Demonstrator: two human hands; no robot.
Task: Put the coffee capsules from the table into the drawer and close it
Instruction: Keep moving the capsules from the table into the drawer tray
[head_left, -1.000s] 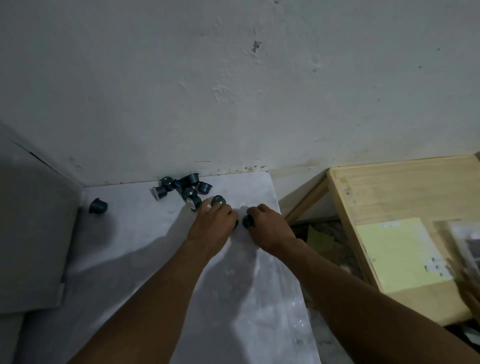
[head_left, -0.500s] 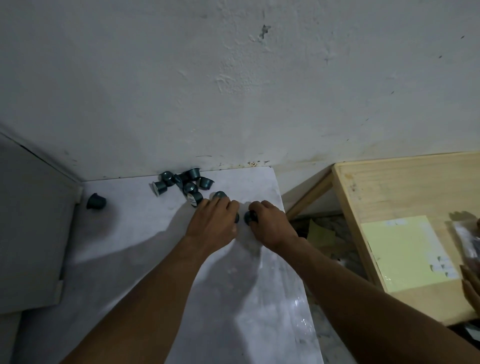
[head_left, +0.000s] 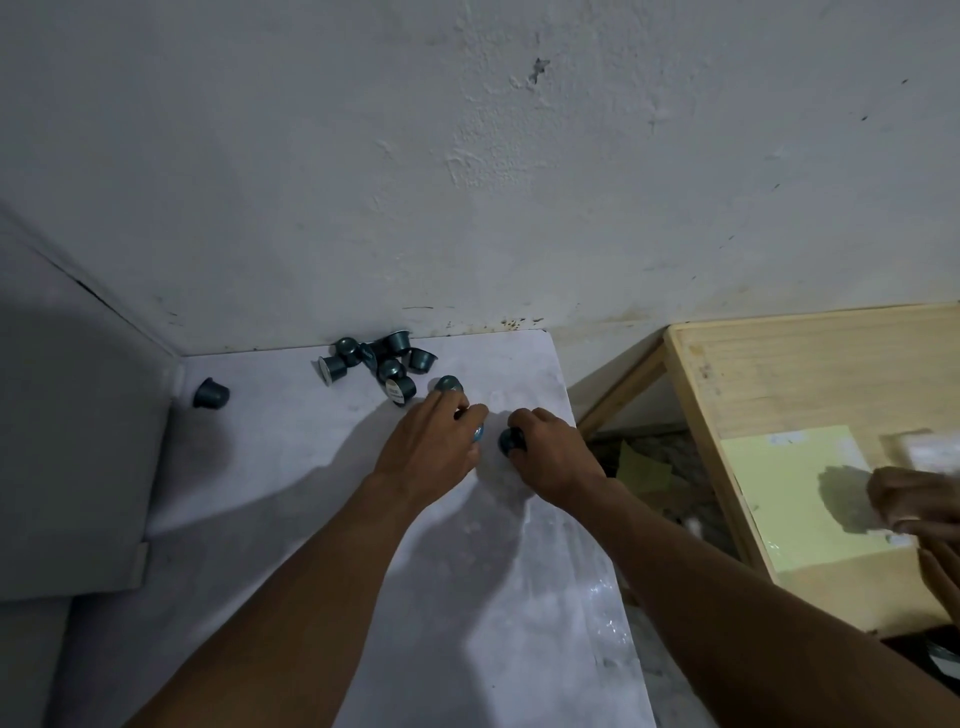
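Left hand (head_left: 431, 449): fingers (head_left: 470, 413) curled round near capsule (head_left: 477, 432); far capsule (head_left: 448, 384) at fingertips.
Right hand (head_left: 553, 454): fingers pinching pinched capsule (head_left: 511, 440).
Change: over 1 s both hands stayed put; nothing lifted.
Capsule pile (head_left: 379, 361): on worktop (head_left: 260, 493) by wall.
Drawer: unseen; stowing not begun.

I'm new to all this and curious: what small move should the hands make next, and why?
Probably the left hand should close its fingers on the capsule at their tips. It touches that one, a second capsule peeks from its grip, and the right hand grips its own capsule. No drawer is in view.
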